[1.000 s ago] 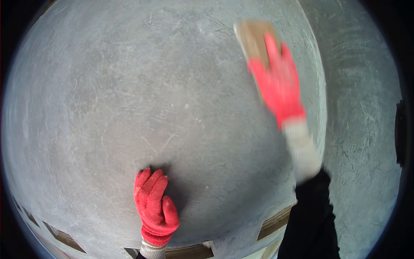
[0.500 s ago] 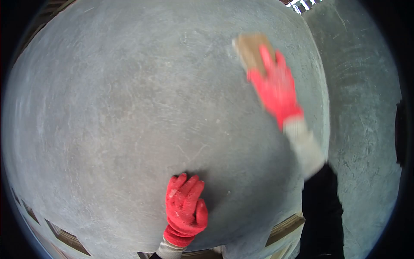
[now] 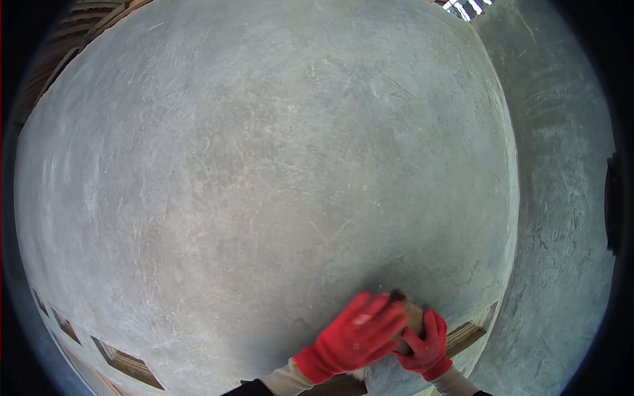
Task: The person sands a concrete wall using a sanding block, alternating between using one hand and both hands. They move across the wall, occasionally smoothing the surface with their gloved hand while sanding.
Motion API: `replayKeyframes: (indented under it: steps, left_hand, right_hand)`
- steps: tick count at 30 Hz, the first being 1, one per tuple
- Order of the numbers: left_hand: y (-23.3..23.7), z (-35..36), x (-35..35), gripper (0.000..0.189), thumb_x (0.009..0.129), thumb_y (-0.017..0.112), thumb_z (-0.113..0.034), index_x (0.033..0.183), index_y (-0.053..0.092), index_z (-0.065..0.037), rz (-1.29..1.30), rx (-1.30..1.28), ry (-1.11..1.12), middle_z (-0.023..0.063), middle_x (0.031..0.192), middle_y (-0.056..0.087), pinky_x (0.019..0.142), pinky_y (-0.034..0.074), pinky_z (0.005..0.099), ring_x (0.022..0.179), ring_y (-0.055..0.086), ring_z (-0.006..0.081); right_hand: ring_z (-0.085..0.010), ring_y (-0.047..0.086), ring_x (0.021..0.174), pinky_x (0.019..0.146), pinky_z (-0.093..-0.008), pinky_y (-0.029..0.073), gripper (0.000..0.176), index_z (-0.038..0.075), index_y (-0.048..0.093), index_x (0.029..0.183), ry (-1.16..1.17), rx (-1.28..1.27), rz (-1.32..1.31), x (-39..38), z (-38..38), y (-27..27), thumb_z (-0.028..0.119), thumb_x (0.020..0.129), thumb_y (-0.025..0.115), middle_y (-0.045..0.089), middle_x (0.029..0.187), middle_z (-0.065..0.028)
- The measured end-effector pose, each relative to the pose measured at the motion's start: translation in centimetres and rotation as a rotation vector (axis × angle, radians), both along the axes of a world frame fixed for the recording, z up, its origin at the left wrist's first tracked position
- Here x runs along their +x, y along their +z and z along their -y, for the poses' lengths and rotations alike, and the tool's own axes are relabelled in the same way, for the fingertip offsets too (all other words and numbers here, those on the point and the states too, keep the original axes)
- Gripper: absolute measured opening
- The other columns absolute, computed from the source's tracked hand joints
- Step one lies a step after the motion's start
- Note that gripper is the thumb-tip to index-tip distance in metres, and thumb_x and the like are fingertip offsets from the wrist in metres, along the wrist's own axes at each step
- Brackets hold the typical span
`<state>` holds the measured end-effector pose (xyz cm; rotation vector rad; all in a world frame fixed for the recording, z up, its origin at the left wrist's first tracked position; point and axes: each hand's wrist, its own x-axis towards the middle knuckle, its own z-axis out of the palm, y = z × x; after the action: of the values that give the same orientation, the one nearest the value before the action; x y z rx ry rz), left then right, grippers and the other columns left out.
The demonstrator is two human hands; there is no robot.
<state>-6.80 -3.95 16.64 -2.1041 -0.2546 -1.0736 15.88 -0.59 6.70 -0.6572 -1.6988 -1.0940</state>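
Observation:
My right hand (image 3: 426,343), in a red glove with a pale cuff, grips a brown block (image 3: 411,323) low in front of the grey wall (image 3: 264,171). Its fingers and thumb wrap round the block's right side. My left hand (image 3: 356,333), gloved the same way, lies just left of the block, its fingertips over or against the block's left edge. The left fingers are stretched out side by side. A small dark part shows at the block's top, near the left fingertips. The block's lower left side is hidden behind the left hand.
A second grey wall (image 3: 561,198) meets the first at a corner on the right. Wood-framed openings (image 3: 129,363) line the bottom, with another (image 3: 465,336) beside my right hand. Roof timbers (image 3: 72,33) show at the upper left, and a bright gap (image 3: 467,8) at the top right.
My right hand has come down from the upper right of the wall with the block. My left hand has moved right and slightly down to meet it. The view has shifted a little.

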Motion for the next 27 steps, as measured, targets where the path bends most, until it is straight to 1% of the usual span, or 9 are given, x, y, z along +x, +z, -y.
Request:
replayKeyframes:
  steps: [1,3,8,10,13,17,21,23,27]
  left_hand:
    - [0.6,0.3,1.0,0.058,0.077,0.073,-0.028,0.128,0.057,-0.007,-0.004,-0.005,0.010,0.0117,0.128,0.057,0.105,0.038,0.0528,0.122,0.050,0.0348]
    - [3.4,0.5,3.4,0.080,0.073,0.074,-0.046,0.139,0.047,-0.009,-0.383,0.136,0.254,0.0097,0.140,0.049,0.110,0.032,0.0515,0.128,0.044,0.0335]
    - [8.7,-0.9,6.0,0.089,0.075,0.064,-0.059,0.147,0.035,-0.017,-0.473,0.346,0.590,0.0099,0.145,0.043,0.113,0.025,0.0515,0.131,0.041,0.0327]
    - [10.6,-0.9,6.4,0.089,0.075,0.064,-0.060,0.149,0.033,-0.022,-0.742,0.415,0.708,0.0151,0.141,0.045,0.109,0.028,0.0538,0.127,0.043,0.0346]
    - [12.2,-1.0,6.5,0.084,0.076,0.066,-0.058,0.148,0.035,-0.027,-0.779,0.268,0.681,0.0193,0.138,0.045,0.104,0.031,0.0555,0.124,0.044,0.0369]
    - [21.2,-2.8,9.9,0.071,0.081,0.064,-0.055,0.143,0.043,-0.027,-0.175,0.521,0.757,0.0181,0.125,0.051,0.088,0.039,0.0485,0.108,0.051,0.0339]
    - [29.4,-6.8,17.3,0.070,0.080,0.063,-0.052,0.140,0.046,-0.022,0.095,0.582,0.636,0.0127,0.123,0.053,0.086,0.041,0.0459,0.107,0.053,0.0320]
    - [30.9,-5.7,17.1,0.067,0.081,0.062,-0.052,0.138,0.048,-0.020,0.195,0.562,0.706,0.0128,0.124,0.053,0.086,0.043,0.0467,0.107,0.055,0.0330]
    - [36.2,-2.1,6.1,0.068,0.083,0.060,-0.056,0.137,0.051,-0.015,0.583,0.453,0.806,0.0200,0.131,0.053,0.095,0.047,0.0473,0.114,0.058,0.0361]
  right_hand:
    - [-0.0453,0.051,0.111,0.089,-0.0538,0.044,0.077,0.008,0.054,0.124,0.059,-0.080,-0.049,-0.4,-0.2,1.2,0.049,0.065,0.081,0.049,0.128,-0.0231]
    - [-0.0425,0.052,0.112,0.089,-0.0532,0.044,0.081,0.008,0.054,0.124,0.122,-0.155,-0.100,-0.4,-0.7,4.1,0.051,0.062,0.083,0.050,0.127,-0.0196]
    - [-0.0368,0.052,0.111,0.094,-0.0514,0.042,0.084,0.006,0.055,0.123,0.300,-0.096,-0.094,0.0,-0.8,10.9,0.050,0.058,0.086,0.053,0.124,-0.0149]
    - [-0.0368,0.052,0.112,0.095,-0.0519,0.042,0.082,0.006,0.055,0.122,0.256,-0.020,-0.135,-0.3,-0.8,10.6,0.047,0.059,0.087,0.053,0.124,-0.0152]
    - [-0.0366,0.051,0.112,0.095,-0.0524,0.041,0.072,0.006,0.055,0.119,0.309,0.075,-0.263,1.3,-0.4,8.8,0.038,0.062,0.085,0.053,0.122,-0.0163]
    - [-0.0377,0.051,0.111,0.095,-0.0517,0.041,0.058,0.008,0.057,0.117,0.442,-0.016,-0.607,0.8,-1.1,2.3,0.025,0.066,0.078,0.053,0.120,-0.0188]
    - [-0.0408,0.048,0.117,0.103,-0.0527,0.037,0.053,0.004,0.055,0.118,0.448,-0.079,-0.474,-0.5,-1.3,-0.6,0.015,0.067,0.065,0.050,0.126,-0.0218]
    - [-0.0412,0.047,0.123,0.102,-0.0542,0.040,0.047,0.006,0.058,0.124,0.434,-0.148,-0.349,0.0,-1.1,-1.6,0.021,0.080,0.070,0.049,0.134,-0.0222]
    - [-0.0422,0.049,0.120,0.099,-0.0540,0.042,0.046,0.003,0.059,0.121,0.426,-0.192,-0.386,2.1,-2.2,-2.7,0.025,0.081,0.070,0.052,0.130,-0.0225]
